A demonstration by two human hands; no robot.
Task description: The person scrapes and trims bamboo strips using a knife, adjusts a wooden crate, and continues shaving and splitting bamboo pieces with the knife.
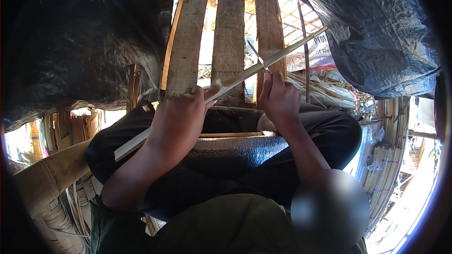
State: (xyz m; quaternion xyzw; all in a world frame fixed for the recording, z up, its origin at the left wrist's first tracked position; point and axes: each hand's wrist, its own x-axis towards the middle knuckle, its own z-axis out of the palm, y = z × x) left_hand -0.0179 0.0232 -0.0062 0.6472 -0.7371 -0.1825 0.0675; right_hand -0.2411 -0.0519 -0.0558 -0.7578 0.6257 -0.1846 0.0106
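My left hand (176, 115) is closed around a long pale bamboo strip (242, 75). The strip slants from beside my left forearm up to the far right, with a raised knot just beyond my fingers. In my right hand (281, 98) is a small knife (254, 51), its handle mostly hidden by the fingers. The thin blade points up and to the left, crossing the strip and seemingly touching it. Both hands are above my crossed legs.
Upright wooden planks (229, 37) stand ahead with bright gaps between them. Dark plastic sheeting hangs at left (89, 42) and right. A thick bamboo pole (52, 171) lies at lower left. Bundled strips (386, 169) are at right, and a shiny silvery surface (230, 149) shows between my legs.
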